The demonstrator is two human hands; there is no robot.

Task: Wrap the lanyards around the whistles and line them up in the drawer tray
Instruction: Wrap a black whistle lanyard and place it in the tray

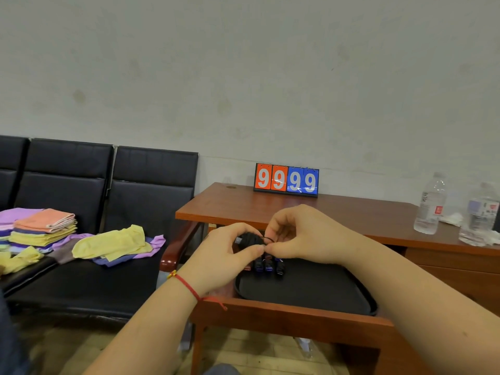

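Waiting-room-like office, black bench seats (151, 185), wooden desk (338, 212), flip scoreboard (286, 180)

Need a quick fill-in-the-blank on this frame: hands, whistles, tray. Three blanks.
1. Both hands hold a whistle wrapped in a ____ lanyard.
2. The finished whistles stand in a row at the tray's ____ edge.
3. The scoreboard shows the digit ____ four times.

Missing words: black; far; 9

Soft, even indoor light, faint shadows, slight overall blur, and wide-angle bending toward the edges.
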